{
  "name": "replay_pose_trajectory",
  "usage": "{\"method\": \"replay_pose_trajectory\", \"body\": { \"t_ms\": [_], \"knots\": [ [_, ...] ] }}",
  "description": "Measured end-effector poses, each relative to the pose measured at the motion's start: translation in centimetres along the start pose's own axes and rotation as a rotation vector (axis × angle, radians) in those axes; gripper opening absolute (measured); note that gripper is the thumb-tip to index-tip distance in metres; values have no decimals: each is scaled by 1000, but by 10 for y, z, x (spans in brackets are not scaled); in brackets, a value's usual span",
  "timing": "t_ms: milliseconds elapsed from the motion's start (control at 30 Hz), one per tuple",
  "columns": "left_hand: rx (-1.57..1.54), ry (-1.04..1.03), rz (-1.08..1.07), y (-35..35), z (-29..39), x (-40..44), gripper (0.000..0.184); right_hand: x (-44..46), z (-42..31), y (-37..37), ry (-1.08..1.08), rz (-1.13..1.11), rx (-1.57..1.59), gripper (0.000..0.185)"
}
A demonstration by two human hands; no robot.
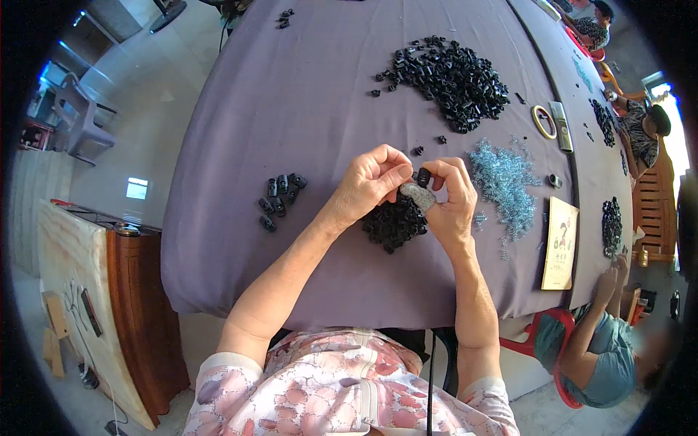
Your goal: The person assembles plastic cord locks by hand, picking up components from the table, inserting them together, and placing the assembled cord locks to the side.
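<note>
My right hand [454,196] pinches a small black plastic cord-lock piece [423,176] between thumb and fingers. A grey speckled wrap [417,196] covers part of its thumb. Close beside it, my left hand [374,182] is closed in a pinch; whatever its fingertips hold is hidden. Below both hands lies a heap of small black plastic parts [392,227], partly covered by them. Several black cord locks [278,186] lie to the left of my left forearm. To the right of my right hand spreads a pile of small pale-blue springs [505,185].
A large heap of black parts [462,83] lies farther up the purple-grey tablecloth [305,87]. Along the right are a tape roll [543,122], a pale box-like object [561,126] and a yellow booklet [560,243]. Other people [596,356] sit along the right side.
</note>
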State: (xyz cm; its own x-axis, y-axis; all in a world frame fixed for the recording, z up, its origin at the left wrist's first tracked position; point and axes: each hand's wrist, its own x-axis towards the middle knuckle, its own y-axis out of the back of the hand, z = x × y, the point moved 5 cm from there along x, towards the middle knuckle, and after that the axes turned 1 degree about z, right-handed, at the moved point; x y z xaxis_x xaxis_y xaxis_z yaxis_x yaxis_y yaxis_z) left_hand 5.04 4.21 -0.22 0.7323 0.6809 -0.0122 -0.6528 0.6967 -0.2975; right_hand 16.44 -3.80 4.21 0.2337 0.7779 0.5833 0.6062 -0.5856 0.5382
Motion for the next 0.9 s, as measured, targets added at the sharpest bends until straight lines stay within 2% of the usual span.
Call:
{"method": "replay_pose_trajectory", "body": {
  "t_ms": [333, 533, 633, 900],
  "knots": [
    [-19, 6, 28, 0, 4, -2, 19, -1, -5, -3, 28, -42, 8, 29],
    [-16, -49, -38, -8, 9, -3, 14, -4, -6, -8, 80, -76, 7, 31],
    [-35, 34, -50, -6, 10, -4, 13, -5, -6, -9, 75, -83, 24, 31],
    [-57, 30, -45, -5, 4, -3, 14, -5, -5, -10, 109, -87, 24, 32]
  ]
}}
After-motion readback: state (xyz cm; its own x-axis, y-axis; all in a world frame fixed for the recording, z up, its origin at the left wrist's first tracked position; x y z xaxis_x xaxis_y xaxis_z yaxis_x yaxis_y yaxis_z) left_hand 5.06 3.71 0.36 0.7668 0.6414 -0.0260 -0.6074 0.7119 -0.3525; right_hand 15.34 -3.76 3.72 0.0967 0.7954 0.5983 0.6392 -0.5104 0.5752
